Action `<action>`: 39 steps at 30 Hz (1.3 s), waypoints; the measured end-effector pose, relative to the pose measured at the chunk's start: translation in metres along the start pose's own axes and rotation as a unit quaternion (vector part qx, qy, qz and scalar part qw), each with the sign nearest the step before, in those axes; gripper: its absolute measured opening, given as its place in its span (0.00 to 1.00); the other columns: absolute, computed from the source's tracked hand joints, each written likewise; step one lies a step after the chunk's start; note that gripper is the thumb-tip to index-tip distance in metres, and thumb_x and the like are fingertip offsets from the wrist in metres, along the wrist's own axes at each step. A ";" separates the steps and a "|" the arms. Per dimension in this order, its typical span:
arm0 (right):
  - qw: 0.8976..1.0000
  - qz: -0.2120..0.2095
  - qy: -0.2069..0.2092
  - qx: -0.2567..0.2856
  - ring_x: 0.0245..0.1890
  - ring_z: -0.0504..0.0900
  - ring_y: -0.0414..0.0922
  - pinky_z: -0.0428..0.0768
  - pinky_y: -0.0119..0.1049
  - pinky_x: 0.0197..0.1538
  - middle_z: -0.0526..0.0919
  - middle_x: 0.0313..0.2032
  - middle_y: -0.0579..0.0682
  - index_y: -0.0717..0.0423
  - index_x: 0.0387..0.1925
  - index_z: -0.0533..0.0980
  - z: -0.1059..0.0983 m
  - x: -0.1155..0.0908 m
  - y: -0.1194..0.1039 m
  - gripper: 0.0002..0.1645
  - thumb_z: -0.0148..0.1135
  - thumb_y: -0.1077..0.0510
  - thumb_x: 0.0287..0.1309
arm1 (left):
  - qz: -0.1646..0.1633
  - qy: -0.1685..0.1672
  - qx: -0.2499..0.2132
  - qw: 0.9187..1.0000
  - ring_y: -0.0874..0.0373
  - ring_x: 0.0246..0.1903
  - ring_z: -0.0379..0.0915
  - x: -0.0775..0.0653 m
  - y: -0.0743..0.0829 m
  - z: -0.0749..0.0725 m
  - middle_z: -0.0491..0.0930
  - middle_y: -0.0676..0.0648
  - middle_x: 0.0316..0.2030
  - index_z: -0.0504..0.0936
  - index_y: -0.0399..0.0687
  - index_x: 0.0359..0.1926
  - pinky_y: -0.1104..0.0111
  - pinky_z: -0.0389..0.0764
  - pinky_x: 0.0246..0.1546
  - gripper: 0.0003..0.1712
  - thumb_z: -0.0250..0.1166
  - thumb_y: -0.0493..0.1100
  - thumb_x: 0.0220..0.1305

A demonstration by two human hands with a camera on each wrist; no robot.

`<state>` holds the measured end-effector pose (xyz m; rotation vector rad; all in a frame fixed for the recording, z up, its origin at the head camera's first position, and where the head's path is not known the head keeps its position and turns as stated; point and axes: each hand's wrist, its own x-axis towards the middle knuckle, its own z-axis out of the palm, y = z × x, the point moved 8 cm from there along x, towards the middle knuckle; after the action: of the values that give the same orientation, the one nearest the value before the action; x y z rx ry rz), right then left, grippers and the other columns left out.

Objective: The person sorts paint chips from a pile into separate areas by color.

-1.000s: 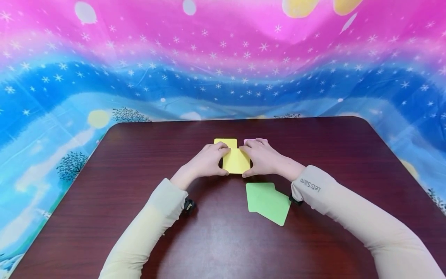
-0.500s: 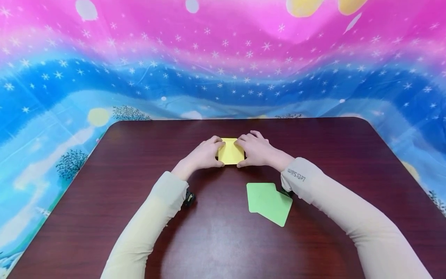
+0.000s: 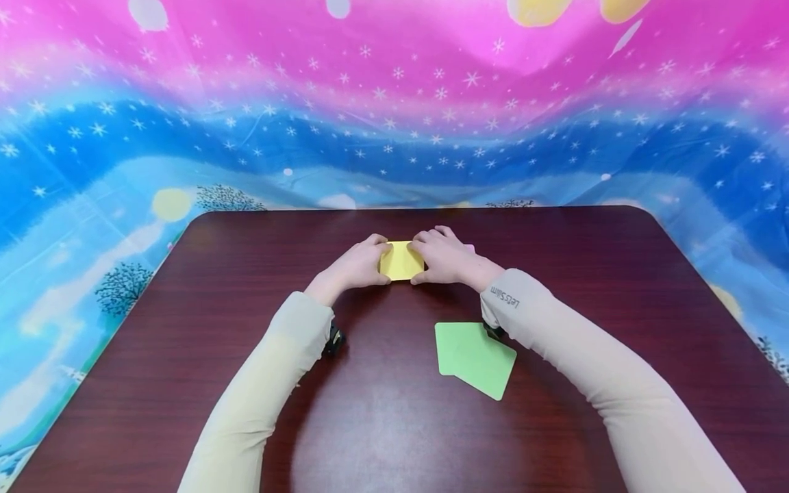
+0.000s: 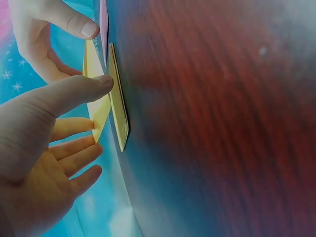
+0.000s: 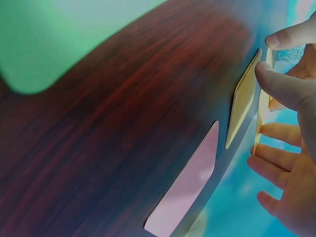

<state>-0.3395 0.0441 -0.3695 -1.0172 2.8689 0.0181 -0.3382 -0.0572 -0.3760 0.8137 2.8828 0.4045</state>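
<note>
Both hands hold one yellow card (image 3: 402, 261) between them near the far side of the table. My left hand (image 3: 359, 263) pinches its left edge between thumb and fingers, and my right hand (image 3: 446, 259) pinches the right edge. Close under it, a small stack of yellow cards (image 5: 243, 101) lies on the table, hidden in the head view. A pink card (image 5: 185, 185) lies beside that stack, mostly covered by my right hand in the head view. In the left wrist view the held card tilts just above the yellow stack (image 4: 118, 103).
Two overlapping green cards (image 3: 474, 356) lie nearer on the dark wooden table (image 3: 394, 424), partly under my right wrist. A printed pink and blue cloth (image 3: 394, 130) hangs behind the table's far edge.
Both hands have carried the yellow card away from me and slightly left, over the yellow card on the table. The green cards have stayed put.
</note>
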 end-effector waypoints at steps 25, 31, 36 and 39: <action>0.999 0.028 -0.028 0.006 0.59 0.65 0.52 0.52 0.51 0.63 0.68 0.58 0.54 0.56 0.60 0.66 0.011 0.016 0.005 0.42 0.62 0.37 0.48 | -0.025 -0.059 0.002 0.998 0.50 0.50 0.67 0.016 -0.012 0.007 0.62 0.40 0.60 0.67 0.38 0.60 0.61 0.69 0.52 0.37 0.67 0.45 0.49; 0.999 0.032 -0.029 0.010 0.57 0.66 0.52 0.53 0.51 0.63 0.69 0.56 0.54 0.56 0.58 0.68 0.011 0.020 0.006 0.41 0.64 0.38 0.46 | -0.026 -0.061 -0.016 0.998 0.50 0.52 0.66 0.018 -0.014 0.006 0.63 0.40 0.59 0.68 0.37 0.59 0.62 0.69 0.53 0.37 0.68 0.44 0.48; 0.998 0.043 -0.048 0.011 0.58 0.65 0.51 0.53 0.51 0.63 0.69 0.57 0.53 0.54 0.59 0.67 0.013 0.023 0.008 0.42 0.63 0.37 0.46 | -0.032 -0.078 -0.014 0.996 0.49 0.56 0.63 0.020 -0.015 0.008 0.63 0.40 0.60 0.67 0.37 0.60 0.62 0.66 0.56 0.37 0.67 0.44 0.49; 0.997 0.044 -0.053 0.015 0.57 0.66 0.51 0.53 0.51 0.62 0.69 0.57 0.53 0.54 0.59 0.67 0.014 0.023 0.008 0.42 0.63 0.37 0.46 | -0.032 -0.086 0.000 0.996 0.48 0.57 0.62 0.022 -0.015 0.008 0.63 0.40 0.60 0.67 0.37 0.60 0.62 0.65 0.56 0.36 0.67 0.44 0.50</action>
<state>-0.3609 0.0363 -0.3856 -0.8558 2.8061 0.0355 -0.3624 -0.0562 -0.3893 0.7161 2.7413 0.3117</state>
